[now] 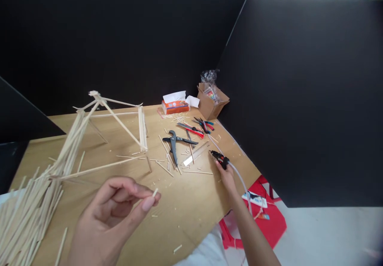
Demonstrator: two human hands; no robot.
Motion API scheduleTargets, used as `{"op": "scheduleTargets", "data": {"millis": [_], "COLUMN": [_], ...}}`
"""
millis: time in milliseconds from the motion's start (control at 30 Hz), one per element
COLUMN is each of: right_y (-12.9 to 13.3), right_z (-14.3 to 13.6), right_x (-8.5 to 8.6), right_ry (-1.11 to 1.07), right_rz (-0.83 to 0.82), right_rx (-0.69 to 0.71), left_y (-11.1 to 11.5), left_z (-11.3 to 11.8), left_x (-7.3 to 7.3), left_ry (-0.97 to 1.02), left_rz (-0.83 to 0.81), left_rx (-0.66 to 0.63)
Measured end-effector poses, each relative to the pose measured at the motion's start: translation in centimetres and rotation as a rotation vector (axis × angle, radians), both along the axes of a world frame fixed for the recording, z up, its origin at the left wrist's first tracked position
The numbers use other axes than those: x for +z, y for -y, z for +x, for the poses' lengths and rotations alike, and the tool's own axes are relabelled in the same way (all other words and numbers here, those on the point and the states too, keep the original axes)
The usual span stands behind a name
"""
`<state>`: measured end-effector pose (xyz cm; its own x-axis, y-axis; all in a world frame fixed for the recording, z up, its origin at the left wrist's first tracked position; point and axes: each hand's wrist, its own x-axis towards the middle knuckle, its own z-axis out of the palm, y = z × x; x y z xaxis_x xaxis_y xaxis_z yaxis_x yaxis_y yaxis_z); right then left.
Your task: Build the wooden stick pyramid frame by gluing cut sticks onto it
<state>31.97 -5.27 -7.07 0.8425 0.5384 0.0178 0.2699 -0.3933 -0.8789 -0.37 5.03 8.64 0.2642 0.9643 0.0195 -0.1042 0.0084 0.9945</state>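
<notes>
Between thumb and forefinger, my left hand [119, 214] pinches a short piece of wooden stick [155, 192] above the table's front part. My right hand [226, 174] is closed around a black glue gun [220, 159] at the table's right side; its nozzle points left and a pale cord runs from its back. To the left stands a frame of glued wooden sticks [118, 119], with legs and a peaked top. A large pile of loose sticks [25, 226] lies at the lower left, close to my left hand.
On the wooden table [191, 202] lie a dark cutter tool [173, 144], a red utility knife [194, 130], pliers [205, 124], a clear ruler [196, 154] and stick offcuts. Behind are a tissue pack [175, 105] and cardboard box [211, 103]. Black panels [134, 38] enclose the table; a red stool [272, 222] stands right.
</notes>
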Motion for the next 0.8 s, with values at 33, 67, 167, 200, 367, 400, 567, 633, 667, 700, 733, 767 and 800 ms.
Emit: {"op": "scheduleTargets", "data": {"millis": [33,67,167,200,367,400,567,633,667,700,733,767,800], "right_y": [0.0,0.0,0.6,1.0,4.0,4.5,3.6,1.8,0.8,-0.2,-1.1,-1.9,-2.5], "right_z": [0.2,0.3,0.4,0.2,-4.7,-6.3,-13.2,-14.7,-15.2,-15.6,-16.0,-16.3,-16.5], "right_x": [-0.1,-0.2,-0.3,-0.3,-1.0,-1.1,2.2,5.6,7.5,9.4,11.1,12.6,13.8], "right_ry": [0.019,0.041,0.119,0.150,0.314,0.339,0.288,0.208,0.153,0.088,0.023,-0.028,-0.071], "right_rz": [-0.007,-0.017,-0.064,-0.081,-0.110,-0.103,0.008,0.077,0.116,0.162,0.216,0.258,0.299], "right_rx": [-0.002,-0.006,-0.047,-0.073,-0.236,-0.248,0.100,0.261,0.336,0.409,0.463,0.509,0.538], "left_y": [-0.2,-0.4,-0.5,-0.4,-0.4,-0.4,-0.7,-0.7,-0.6,-0.6,-0.5,-0.4,-0.4], "left_z": [0.2,0.5,1.3,1.5,2.4,2.4,2.5,2.5,2.4,2.4,2.3,2.3,2.2], "left_x": [-0.2,-0.3,-0.4,-0.4,-0.1,-0.1,-0.4,-0.5,-0.5,-0.5,-0.4,-0.4,-0.4], "left_ry": [0.047,0.096,0.198,0.229,0.364,0.374,0.449,0.482,0.494,0.501,0.503,0.504,0.504], "left_rz": [-0.046,-0.099,-0.234,-0.273,-0.406,-0.414,-0.408,-0.399,-0.394,-0.387,-0.380,-0.369,-0.355], "left_rx": [-0.037,-0.079,-0.182,-0.204,-0.232,-0.227,-0.238,-0.265,-0.276,-0.288,-0.298,-0.306,-0.311]}}
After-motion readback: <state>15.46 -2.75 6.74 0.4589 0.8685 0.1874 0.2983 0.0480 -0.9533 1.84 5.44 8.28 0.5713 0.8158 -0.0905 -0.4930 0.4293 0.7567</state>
